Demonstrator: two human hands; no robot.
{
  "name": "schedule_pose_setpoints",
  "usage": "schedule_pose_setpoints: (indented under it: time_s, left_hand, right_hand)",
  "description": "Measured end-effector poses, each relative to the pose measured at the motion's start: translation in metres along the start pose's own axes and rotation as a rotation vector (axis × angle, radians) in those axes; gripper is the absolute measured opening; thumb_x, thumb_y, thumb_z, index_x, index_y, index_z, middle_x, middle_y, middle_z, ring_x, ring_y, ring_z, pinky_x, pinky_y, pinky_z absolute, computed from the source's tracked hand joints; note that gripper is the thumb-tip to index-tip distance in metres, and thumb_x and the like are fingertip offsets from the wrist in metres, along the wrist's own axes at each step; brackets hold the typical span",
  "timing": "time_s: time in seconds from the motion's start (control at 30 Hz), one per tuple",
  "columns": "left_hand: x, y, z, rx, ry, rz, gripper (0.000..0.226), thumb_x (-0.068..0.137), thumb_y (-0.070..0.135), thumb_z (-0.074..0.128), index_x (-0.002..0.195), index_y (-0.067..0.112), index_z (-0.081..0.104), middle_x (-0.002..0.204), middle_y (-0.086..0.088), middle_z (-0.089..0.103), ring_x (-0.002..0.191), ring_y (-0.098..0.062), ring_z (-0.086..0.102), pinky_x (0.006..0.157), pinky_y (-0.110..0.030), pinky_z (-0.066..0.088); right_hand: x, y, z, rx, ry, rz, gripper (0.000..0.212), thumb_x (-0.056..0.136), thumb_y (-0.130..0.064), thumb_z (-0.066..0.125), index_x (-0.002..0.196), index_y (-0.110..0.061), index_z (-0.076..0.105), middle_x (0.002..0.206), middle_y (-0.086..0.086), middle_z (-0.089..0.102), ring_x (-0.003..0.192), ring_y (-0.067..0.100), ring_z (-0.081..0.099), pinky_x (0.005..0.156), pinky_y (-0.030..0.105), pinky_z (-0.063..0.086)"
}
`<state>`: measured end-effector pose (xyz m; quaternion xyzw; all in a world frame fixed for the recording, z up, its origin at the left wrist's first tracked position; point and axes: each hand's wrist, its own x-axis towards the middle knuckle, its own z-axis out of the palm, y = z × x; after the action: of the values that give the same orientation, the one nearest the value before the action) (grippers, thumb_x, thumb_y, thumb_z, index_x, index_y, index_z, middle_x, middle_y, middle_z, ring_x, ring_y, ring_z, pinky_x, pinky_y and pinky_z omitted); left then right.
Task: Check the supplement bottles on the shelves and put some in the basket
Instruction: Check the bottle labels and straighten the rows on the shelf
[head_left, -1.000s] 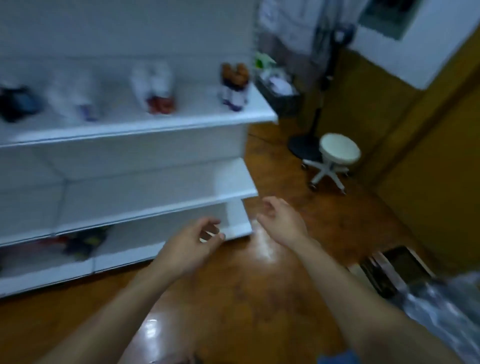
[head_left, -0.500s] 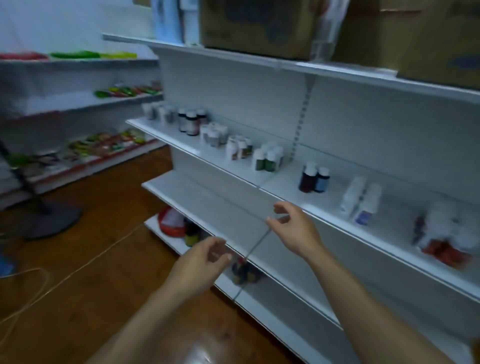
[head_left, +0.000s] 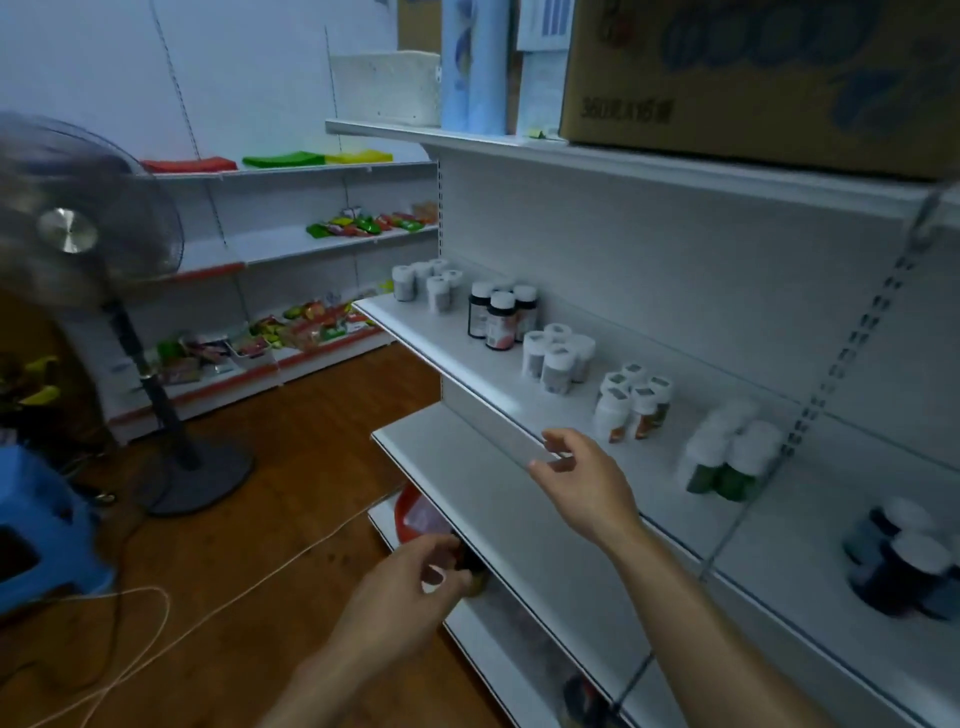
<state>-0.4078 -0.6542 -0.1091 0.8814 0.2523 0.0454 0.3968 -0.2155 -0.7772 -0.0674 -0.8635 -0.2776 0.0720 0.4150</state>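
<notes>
Groups of supplement bottles stand along the white upper shelf (head_left: 467, 364): white bottles (head_left: 427, 283) at the far end, dark bottles (head_left: 500, 318), more white bottles (head_left: 558, 358), white bottles with orange labels (head_left: 631, 408), green-bottomed bottles (head_left: 727, 460) and dark blue bottles (head_left: 904, 564) nearest. My right hand (head_left: 582, 483) hovers at that shelf's front edge, fingers relaxed and empty. Lower down, my left hand (head_left: 410, 582) hangs in front of the lower shelves, loosely curled, holding nothing. A red container (head_left: 413, 512) peeks out on the bottom shelf, mostly hidden.
A standing fan (head_left: 78, 228) and a blue stool (head_left: 41, 525) stand on the wooden floor to the left. A pale cord (head_left: 260, 571) lies across the floor. A cardboard box (head_left: 753, 78) sits on the top shelf. Far shelves hold snack packets (head_left: 363, 226).
The view has swung left from the shelf's right end and the floor to look along the bottle shelf. Both hands stay out in front, empty; the right one has risen to the shelf edge.
</notes>
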Motion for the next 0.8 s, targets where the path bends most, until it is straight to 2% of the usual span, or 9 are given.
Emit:
schedule_pose_setpoints:
  time_s: [0.27, 0.4, 0.5, 0.57, 0.67, 0.73, 0.8]
  left_hand:
    - [0.149, -0.025, -0.075, -0.045, 0.008, -0.022, 0.038, 0.091, 0.054, 0.057, 0.127, 0.045, 0.049, 0.108, 0.027, 0.060, 0.094, 0.004, 0.061, 0.084, -0.022, 0.055]
    - [0.212, -0.053, -0.097, -0.083, -0.005, -0.029, 0.036, 0.090, 0.054, 0.057, 0.124, 0.043, 0.053, 0.108, 0.025, 0.061, 0.095, 0.003, 0.061, 0.087, -0.029, 0.055]
    - [0.277, -0.065, -0.117, -0.125, -0.044, 0.020, 0.033, 0.091, 0.049, 0.058, 0.123, 0.040, 0.054, 0.108, 0.023, 0.061, 0.098, 0.003, 0.060, 0.089, -0.031, 0.054]
    - [0.325, -0.071, -0.133, -0.132, -0.084, 0.089, 0.033, 0.093, 0.046, 0.057, 0.124, 0.039, 0.053, 0.110, 0.022, 0.060, 0.100, 0.004, 0.058, 0.090, -0.028, 0.053]
    - [0.393, -0.079, -0.165, -0.139, -0.165, 0.192, 0.037, 0.094, 0.043, 0.057, 0.129, 0.034, 0.054, 0.111, 0.023, 0.060, 0.103, 0.005, 0.056, 0.092, -0.026, 0.049]
    - [0.428, -0.087, -0.186, -0.149, -0.248, 0.221, 0.036, 0.093, 0.043, 0.058, 0.128, 0.034, 0.055, 0.109, 0.024, 0.059, 0.104, 0.004, 0.056, 0.091, -0.025, 0.049]
    - [0.454, -0.094, -0.203, -0.171, -0.325, 0.234, 0.035, 0.093, 0.044, 0.059, 0.126, 0.036, 0.055, 0.109, 0.023, 0.060, 0.103, 0.004, 0.057, 0.089, -0.022, 0.048]
  right_hand:
    - [0.157, -0.036, 0.058, 0.041, -0.038, 0.008, 0.038, 0.089, -0.038, 0.063, 0.126, -0.029, 0.056, 0.124, -0.014, 0.059, 0.099, 0.008, 0.059, 0.087, 0.031, 0.050]
    - [0.222, -0.049, 0.082, 0.003, -0.034, 0.042, 0.040, 0.090, -0.038, 0.061, 0.128, -0.029, 0.054, 0.124, -0.013, 0.057, 0.100, 0.006, 0.056, 0.084, 0.026, 0.043]
    - [0.271, -0.052, 0.099, -0.008, 0.090, 0.096, 0.035, 0.088, -0.033, 0.064, 0.122, -0.025, 0.058, 0.111, -0.005, 0.058, 0.098, 0.014, 0.055, 0.081, 0.025, 0.040]
    - [0.308, -0.058, 0.111, -0.020, 0.203, 0.124, 0.031, 0.085, -0.033, 0.063, 0.113, -0.021, 0.060, 0.103, -0.001, 0.057, 0.091, 0.019, 0.056, 0.075, 0.026, 0.039]
    - [0.364, -0.061, 0.123, -0.021, 0.383, 0.183, 0.050, 0.071, -0.052, 0.052, 0.105, -0.016, 0.061, 0.098, 0.002, 0.063, 0.089, 0.019, 0.062, 0.069, 0.027, 0.043]
    - [0.386, -0.065, 0.130, -0.074, 0.483, 0.248, 0.043, 0.070, -0.050, 0.056, 0.096, -0.016, 0.062, 0.095, 0.004, 0.067, 0.088, 0.021, 0.066, 0.066, 0.031, 0.050]
    - [0.398, -0.073, 0.137, -0.132, 0.573, 0.308, 0.038, 0.074, -0.042, 0.067, 0.097, -0.013, 0.060, 0.098, 0.006, 0.067, 0.087, 0.024, 0.063, 0.066, 0.034, 0.048]
